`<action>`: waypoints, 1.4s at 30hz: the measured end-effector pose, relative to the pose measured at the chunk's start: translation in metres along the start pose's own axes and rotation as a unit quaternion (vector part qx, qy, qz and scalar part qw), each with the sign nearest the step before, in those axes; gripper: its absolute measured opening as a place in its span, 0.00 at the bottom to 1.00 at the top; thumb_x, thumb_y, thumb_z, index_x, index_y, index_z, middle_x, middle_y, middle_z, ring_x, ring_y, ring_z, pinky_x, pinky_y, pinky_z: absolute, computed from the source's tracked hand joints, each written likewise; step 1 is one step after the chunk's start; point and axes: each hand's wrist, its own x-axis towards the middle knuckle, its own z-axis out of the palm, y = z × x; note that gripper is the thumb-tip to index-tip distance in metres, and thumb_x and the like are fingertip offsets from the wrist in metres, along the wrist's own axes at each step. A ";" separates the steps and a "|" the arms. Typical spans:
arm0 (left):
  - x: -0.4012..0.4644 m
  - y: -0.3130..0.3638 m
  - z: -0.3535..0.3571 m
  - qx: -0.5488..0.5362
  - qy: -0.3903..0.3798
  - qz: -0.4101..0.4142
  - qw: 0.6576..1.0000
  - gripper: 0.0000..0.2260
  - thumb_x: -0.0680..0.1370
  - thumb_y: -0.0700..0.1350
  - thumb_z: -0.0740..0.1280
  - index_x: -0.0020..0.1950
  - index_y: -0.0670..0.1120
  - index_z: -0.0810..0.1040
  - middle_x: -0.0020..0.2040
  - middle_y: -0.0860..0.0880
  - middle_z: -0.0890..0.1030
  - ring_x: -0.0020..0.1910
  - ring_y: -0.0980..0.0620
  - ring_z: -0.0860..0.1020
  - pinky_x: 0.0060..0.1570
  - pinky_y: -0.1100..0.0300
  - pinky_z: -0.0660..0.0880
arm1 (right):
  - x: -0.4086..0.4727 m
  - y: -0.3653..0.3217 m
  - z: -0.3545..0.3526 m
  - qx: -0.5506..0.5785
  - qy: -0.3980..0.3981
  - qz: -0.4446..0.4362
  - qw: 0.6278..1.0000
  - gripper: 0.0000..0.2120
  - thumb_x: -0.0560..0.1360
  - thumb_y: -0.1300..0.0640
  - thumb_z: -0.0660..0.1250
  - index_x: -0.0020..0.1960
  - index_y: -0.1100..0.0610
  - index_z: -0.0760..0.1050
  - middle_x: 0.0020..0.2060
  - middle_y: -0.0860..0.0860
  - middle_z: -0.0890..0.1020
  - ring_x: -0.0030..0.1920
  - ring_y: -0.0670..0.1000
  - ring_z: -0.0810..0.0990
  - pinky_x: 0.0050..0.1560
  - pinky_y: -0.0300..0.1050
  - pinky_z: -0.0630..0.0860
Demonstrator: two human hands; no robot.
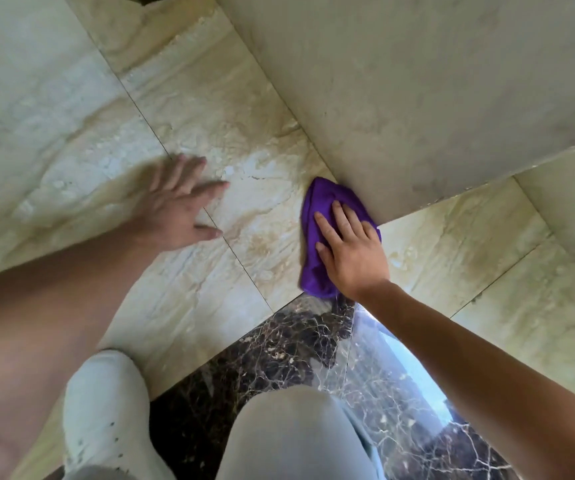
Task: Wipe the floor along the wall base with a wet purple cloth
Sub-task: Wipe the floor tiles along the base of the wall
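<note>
Purple and bunched, the cloth [317, 237] lies on the pale marble floor [227, 109], its far end touching the foot of the wall [400, 98], just where that wall ends at an outer corner. The right hand [351, 252] lies flat on top of it, fingers [343, 216] spread and pressing down rather than curled around the fabric, pointing toward eleven o'clock along the wall line. I would say the wiping stroke itself is in hand, with the cloth right in the seam between floor and wall.

At about nine o'clock from the cloth, well apart from it, the left hand [178, 206] hovers or braces over the tiles; it is blurred, fingers released and splayed, holding nothing. At six o'clock lies a band of dark veined marble [279, 344], and nearer still the person's knees in light trousers.

The next move, as I judge it, calls for steady downward pressure while sliding the cloth toward eleven o'clock, keeping its edge tight against the wall base so the strip there is not skipped. The floor looks glossy, so the bracing hand could slip.
</note>
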 end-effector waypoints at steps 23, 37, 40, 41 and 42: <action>0.066 -0.071 -0.063 -0.015 -0.182 -0.059 0.981 0.52 0.68 0.59 0.78 0.76 0.72 0.42 0.80 0.46 0.28 0.78 0.34 0.32 0.66 0.20 0.55 | 0.213 -0.091 -0.118 0.000 -0.141 -0.012 0.990 0.36 0.77 0.44 0.63 0.81 0.46 0.52 0.82 0.53 0.49 0.81 0.57 0.45 0.79 0.59 0.49; 0.073 -0.066 -0.063 -0.027 -0.232 -0.089 0.968 0.47 0.71 0.61 0.75 0.76 0.73 0.42 0.79 0.49 0.26 0.78 0.37 0.30 0.67 0.20 0.52 | 0.272 -0.098 -0.088 0.002 -0.172 0.000 0.985 0.34 0.81 0.41 0.57 0.81 0.45 0.47 0.81 0.59 0.44 0.80 0.61 0.40 0.79 0.60 0.48; 0.075 -0.056 -0.081 -0.077 -0.242 -0.126 0.959 0.44 0.72 0.60 0.74 0.78 0.71 0.48 0.81 0.51 0.32 0.80 0.37 0.35 0.68 0.20 0.51 | 0.218 -0.076 -0.075 0.013 -0.174 0.002 0.985 0.33 0.81 0.43 0.57 0.81 0.45 0.46 0.81 0.58 0.43 0.81 0.59 0.40 0.78 0.58 0.48; 0.071 -0.050 -0.093 -0.078 -0.240 -0.138 0.958 0.43 0.73 0.60 0.74 0.79 0.69 0.48 0.82 0.50 0.35 0.80 0.37 0.36 0.68 0.21 0.51 | 0.189 -0.063 -0.074 0.023 -0.171 0.005 0.985 0.33 0.81 0.43 0.57 0.81 0.44 0.46 0.81 0.58 0.43 0.81 0.59 0.40 0.78 0.57 0.48; 0.069 -0.043 -0.097 -0.081 -0.241 -0.146 0.956 0.44 0.73 0.59 0.73 0.80 0.67 0.48 0.82 0.49 0.36 0.80 0.37 0.36 0.70 0.22 0.50 | 0.159 -0.050 -0.065 0.025 -0.174 0.008 0.984 0.34 0.81 0.43 0.58 0.81 0.44 0.46 0.81 0.57 0.44 0.81 0.58 0.40 0.79 0.57 0.48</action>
